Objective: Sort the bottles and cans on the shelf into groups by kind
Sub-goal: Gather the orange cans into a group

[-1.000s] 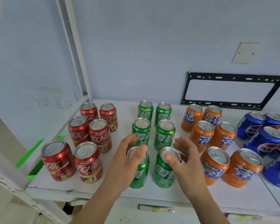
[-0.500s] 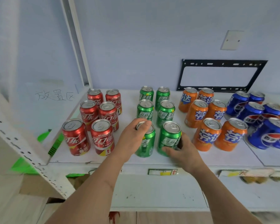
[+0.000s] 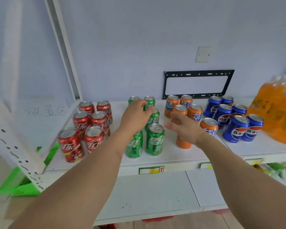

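Both hands (image 3: 135,116) now farther back.

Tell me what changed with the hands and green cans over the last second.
Both hands let go of the front green cans. The left hand reached back to the rear green cans; the right hand lifted open before the orange cans. The cans kept their rows.

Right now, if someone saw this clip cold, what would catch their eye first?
The four colour blocks of cans on the white shelf: red cans at the left, then green cans, orange cans and blue cans toward the right. Next, the left hand reaching over the green block, fingers at a rear green can, while the right hand hangs open before the orange ones.
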Motion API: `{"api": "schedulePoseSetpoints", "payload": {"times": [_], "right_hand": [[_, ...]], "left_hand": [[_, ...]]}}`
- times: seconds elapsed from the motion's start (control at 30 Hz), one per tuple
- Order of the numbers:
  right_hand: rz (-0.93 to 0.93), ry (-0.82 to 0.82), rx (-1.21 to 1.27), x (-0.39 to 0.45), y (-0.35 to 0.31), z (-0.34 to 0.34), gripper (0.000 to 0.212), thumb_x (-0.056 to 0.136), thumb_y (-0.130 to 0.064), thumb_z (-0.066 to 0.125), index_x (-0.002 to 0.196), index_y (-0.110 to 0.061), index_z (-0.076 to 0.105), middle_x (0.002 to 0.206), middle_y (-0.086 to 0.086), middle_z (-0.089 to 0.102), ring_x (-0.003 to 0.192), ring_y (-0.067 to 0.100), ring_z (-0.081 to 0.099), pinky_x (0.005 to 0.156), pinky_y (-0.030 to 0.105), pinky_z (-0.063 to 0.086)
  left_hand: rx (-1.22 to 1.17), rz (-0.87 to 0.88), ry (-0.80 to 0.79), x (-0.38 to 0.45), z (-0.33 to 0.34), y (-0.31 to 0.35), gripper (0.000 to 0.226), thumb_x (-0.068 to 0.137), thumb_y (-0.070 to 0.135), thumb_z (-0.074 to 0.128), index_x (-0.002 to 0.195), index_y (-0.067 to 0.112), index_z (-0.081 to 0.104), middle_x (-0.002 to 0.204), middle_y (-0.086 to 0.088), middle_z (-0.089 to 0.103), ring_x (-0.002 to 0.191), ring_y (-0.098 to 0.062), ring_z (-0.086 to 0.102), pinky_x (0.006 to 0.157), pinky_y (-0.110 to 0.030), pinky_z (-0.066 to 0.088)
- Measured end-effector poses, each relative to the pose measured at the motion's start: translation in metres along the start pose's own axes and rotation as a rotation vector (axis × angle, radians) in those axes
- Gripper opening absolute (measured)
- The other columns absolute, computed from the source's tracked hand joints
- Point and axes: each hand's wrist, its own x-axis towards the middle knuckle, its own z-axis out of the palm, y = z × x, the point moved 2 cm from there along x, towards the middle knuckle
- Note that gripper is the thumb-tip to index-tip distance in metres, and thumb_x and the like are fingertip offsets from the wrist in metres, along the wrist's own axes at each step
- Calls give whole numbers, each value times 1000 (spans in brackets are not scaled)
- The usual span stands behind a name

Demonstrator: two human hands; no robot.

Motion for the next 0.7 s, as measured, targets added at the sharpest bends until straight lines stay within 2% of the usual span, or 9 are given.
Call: {"api": "schedulePoseSetpoints", "payload": {"times": [0.07,0.13,0.23,0.33,0.43,0.5,0.7], "right_hand": [[-28,28,-71,12,-4,-24,59,84,-53,67,134,-25,49,123,-4,58,117,20,58,101,36,46],[-55,74,-166,27,-5,-49,52,89,-45,63,135,-23,51,116,-6,57,112,16,57,99,34,44],[-91,130,-283,58,5,-86,53,91,-47,59,135,-20,52,125,-1,61,116,18,57,101,37,44],[-77,135,-306,95,25,-116,60,92,-52,57,139,-16,48,134,5,58,122,22,54,96,31,39],[-33,94,-385,134,48,-137,69,93,-56,52,147,-16,38,147,7,47,130,25,47,93,30,35],[-18,46,-416,162,62,-147,72,93,-57,51,149,-14,35,151,9,42,133,27,44,98,33,36],[49,-52,-428,210,88,-150,79,93,-53,55,153,-13,24,158,12,28,142,30,33,111,39,31]], "left_hand": [[63,39,-33,20,9,19,45,92,46,56,130,20,57,132,-2,56,120,-21,54,94,-32,42],[109,61,-68,43,23,33,48,93,46,56,132,20,55,135,-1,53,122,-21,52,91,-28,38],[153,73,-141,79,50,53,55,93,50,55,138,18,50,141,-5,49,125,-21,50,95,-28,38],[193,44,-201,115,78,66,62,92,52,55,142,17,45,145,-6,46,127,-22,48,101,-33,40],[219,-19,-245,143,105,71,62,94,48,56,145,16,41,147,-8,45,129,-23,47,96,-28,38],[231,-66,-259,158,121,70,64,94,47,55,147,15,38,148,-9,44,129,-24,47,92,-27,37],[299,-143,-346,184,150,59,71,96,42,55,154,15,26,159,-10,27,142,-26,33,111,-33,30]]}}
